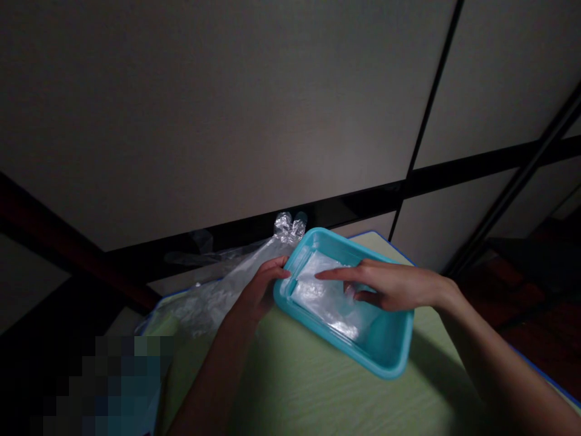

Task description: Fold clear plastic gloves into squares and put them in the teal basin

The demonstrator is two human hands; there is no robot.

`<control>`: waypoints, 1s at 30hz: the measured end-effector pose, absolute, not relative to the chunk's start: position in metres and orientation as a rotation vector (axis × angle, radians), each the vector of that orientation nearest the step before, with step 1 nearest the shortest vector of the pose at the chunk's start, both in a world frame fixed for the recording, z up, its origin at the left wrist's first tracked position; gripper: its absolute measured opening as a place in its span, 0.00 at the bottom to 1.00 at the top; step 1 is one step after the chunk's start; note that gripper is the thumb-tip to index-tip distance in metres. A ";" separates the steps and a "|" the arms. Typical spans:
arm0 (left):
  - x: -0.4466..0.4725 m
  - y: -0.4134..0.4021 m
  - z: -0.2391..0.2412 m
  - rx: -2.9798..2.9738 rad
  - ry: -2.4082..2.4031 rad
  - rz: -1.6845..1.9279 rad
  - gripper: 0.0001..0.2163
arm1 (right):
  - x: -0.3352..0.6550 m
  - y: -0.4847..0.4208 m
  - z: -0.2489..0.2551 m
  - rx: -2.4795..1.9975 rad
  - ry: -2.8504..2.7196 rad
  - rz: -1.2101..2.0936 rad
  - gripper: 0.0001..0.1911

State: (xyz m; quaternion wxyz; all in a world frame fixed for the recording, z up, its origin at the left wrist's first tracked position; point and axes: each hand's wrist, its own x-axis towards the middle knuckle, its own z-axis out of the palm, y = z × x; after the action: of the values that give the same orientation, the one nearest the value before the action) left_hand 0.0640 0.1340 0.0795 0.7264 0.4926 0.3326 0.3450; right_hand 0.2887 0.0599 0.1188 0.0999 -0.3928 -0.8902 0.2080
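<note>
A teal plastic tray (394,351) sits on a green table top (308,387). Folded clear plastic bags (324,297) lie inside it. My left hand (261,287) grips the tray's left rim, fingers curled over the edge. My right hand (390,284) reaches into the tray from the right, fingers stretched out flat over the folded bags, fingertips touching the plastic. Whether it pinches a bag I cannot make out.
A heap of crumpled clear plastic bags (213,290) lies left of the tray, running toward the table's far edge. Beyond the table is a pale wall with dark strips (454,175). The table's blue edge (544,375) runs along the right.
</note>
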 end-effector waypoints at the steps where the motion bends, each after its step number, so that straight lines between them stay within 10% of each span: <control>1: 0.064 0.134 0.079 1.080 0.736 0.761 0.07 | 0.286 0.059 0.117 -1.166 -2.666 0.630 0.37; 8: 0.064 0.134 0.079 1.089 0.753 0.754 0.08 | 0.276 0.062 0.107 -1.257 -2.736 0.632 0.40; 30: 0.063 0.135 0.076 1.098 0.746 0.800 0.06 | 0.285 0.064 0.115 -1.044 -2.475 0.392 0.07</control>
State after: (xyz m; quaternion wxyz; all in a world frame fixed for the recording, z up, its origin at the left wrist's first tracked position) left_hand 0.0634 0.1349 0.0760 0.7144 0.4957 0.3370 0.3611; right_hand 0.2846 0.0636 0.1154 0.2118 -0.3760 -0.8910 0.1412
